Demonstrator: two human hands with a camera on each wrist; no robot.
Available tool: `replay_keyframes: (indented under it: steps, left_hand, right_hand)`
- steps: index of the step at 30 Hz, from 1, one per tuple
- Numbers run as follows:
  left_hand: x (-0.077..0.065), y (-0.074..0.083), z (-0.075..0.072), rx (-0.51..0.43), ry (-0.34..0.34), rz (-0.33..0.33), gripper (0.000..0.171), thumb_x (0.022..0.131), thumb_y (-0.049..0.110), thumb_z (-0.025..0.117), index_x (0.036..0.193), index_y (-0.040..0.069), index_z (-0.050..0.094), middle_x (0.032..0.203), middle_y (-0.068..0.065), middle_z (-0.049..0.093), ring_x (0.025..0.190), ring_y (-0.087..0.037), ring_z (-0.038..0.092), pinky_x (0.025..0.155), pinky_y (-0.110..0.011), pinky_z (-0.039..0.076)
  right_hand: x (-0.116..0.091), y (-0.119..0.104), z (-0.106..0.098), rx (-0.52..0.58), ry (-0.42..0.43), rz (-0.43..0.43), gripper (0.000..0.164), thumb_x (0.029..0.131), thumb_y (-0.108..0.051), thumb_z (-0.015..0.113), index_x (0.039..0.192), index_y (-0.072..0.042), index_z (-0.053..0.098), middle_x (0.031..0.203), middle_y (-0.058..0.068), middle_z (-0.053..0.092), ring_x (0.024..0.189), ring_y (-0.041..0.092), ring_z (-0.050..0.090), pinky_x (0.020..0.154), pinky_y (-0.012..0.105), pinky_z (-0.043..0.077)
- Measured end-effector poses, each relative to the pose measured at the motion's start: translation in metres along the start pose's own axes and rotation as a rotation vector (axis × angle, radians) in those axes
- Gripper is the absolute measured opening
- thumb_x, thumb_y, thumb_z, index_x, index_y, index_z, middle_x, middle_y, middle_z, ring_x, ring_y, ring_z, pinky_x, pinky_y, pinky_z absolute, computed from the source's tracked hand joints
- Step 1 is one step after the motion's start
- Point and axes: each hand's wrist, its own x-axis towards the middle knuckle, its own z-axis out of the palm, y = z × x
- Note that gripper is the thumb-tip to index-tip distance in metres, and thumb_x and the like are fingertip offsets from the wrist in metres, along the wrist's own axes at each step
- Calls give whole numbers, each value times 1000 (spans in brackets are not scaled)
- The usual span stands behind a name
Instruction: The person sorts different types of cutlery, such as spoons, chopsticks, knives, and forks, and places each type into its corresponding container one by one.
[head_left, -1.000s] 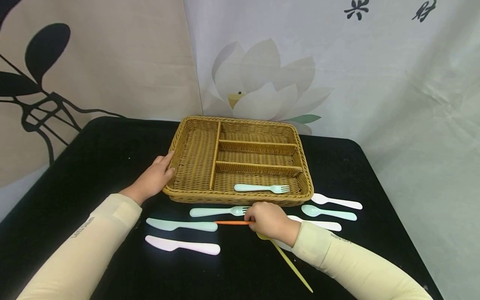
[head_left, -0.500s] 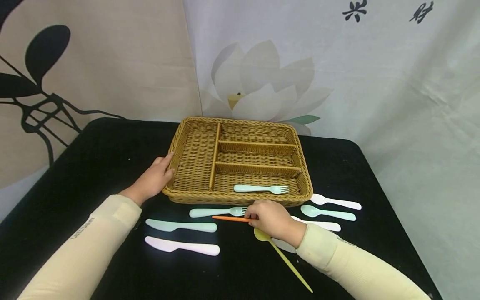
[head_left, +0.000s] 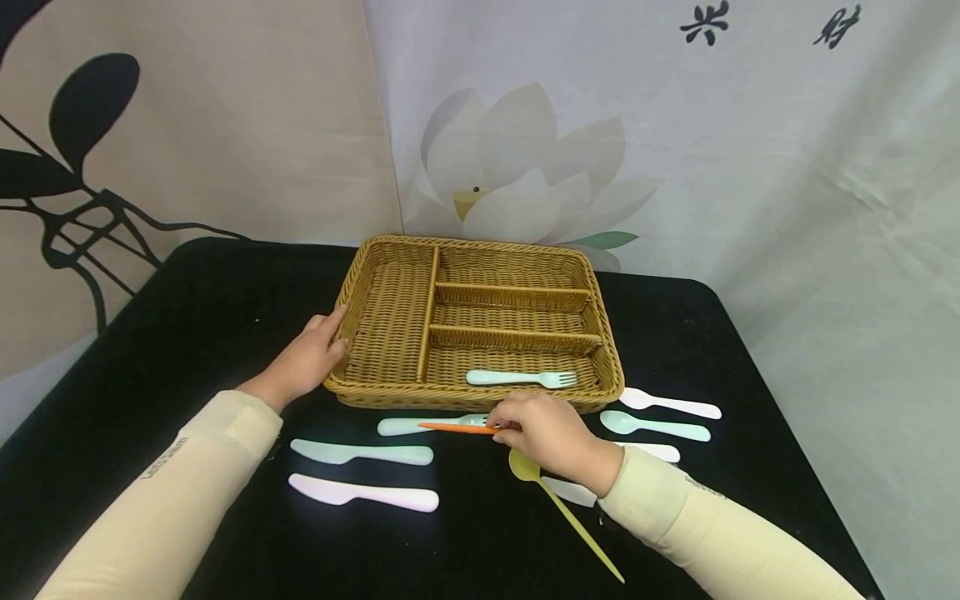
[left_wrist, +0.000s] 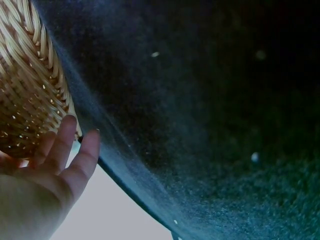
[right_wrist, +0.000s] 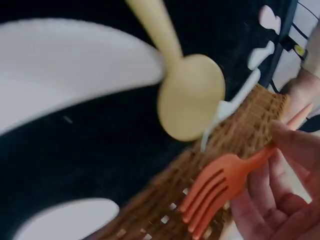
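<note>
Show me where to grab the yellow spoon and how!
I'd pinch the yellow spoon around the middle of its handle, coming from above on the near side. It lies slanted, with that long, thin handle pointing toward the person, while its round bowl is crowded by the right hand and a white utensil.

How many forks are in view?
3: one mint fork in the basket, a second mint fork on the table in front of the basket, and an orange fork in the right hand.
</note>
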Motion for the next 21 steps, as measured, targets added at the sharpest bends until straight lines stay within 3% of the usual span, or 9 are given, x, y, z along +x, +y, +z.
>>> replay_keyframes:
  steps: [11, 21]
  left_hand:
    - [0, 1, 0, -10, -3, -6, 64, 103, 23, 34, 155, 7, 1, 144, -26, 23, 118, -40, 39, 105, -63, 30]
    - [-1, 2, 0, -9, 9, 14, 63, 104, 23, 34, 155, 5, 2, 142, -27, 24, 117, -39, 41, 104, -62, 32]
  right_hand:
    - [14, 3, -32, 288, -130, 131, 11, 84, -9, 73, 95, -11, 74, 80, -8, 66, 72, 2, 55, 64, 20, 48]
    - [31, 17, -56, 420, -283, 146, 14, 84, -10, 73, 98, -6, 74, 78, -5, 65, 71, 8, 56, 65, 25, 49]
